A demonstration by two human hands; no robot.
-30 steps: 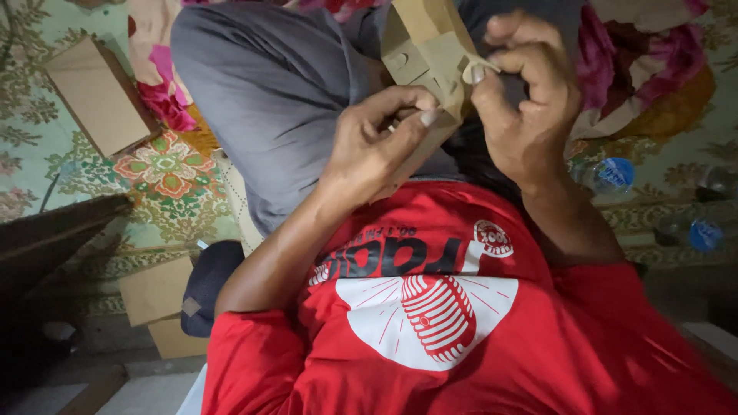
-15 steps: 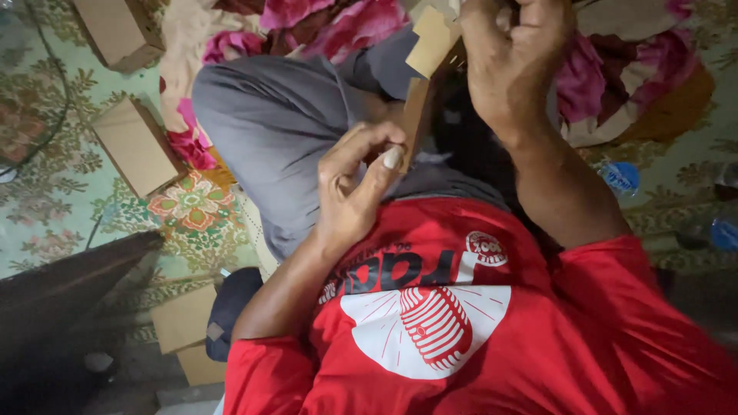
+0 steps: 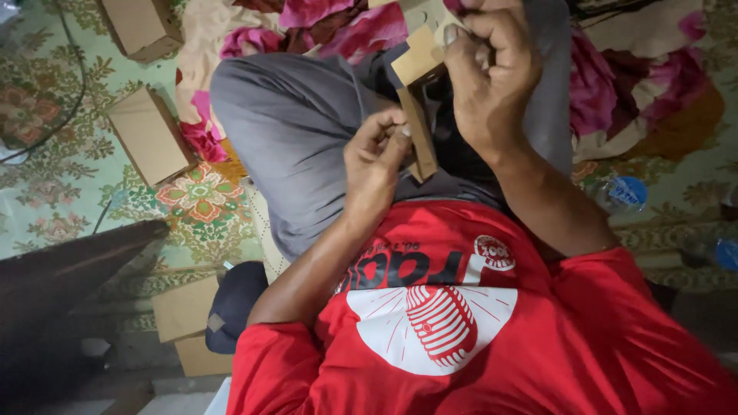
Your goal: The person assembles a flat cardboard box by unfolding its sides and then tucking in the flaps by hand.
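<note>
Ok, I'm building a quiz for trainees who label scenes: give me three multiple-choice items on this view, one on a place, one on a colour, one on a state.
1. Where do the two brown boxes lie?
A) on the patterned mat
B) on the lap
C) on a shelf

2. What colour is the shirt?
A) blue
B) red
C) white

3. How is the cardboard piece held?
A) it lies loose on the floor
B) by the left hand alone
C) by both hands

Key: 1 A, both rest on the floral mat at the left. 2 B, it is red with a white print. 3 C, the left hand pinches its lower strip and the right hand grips its top.
</note>
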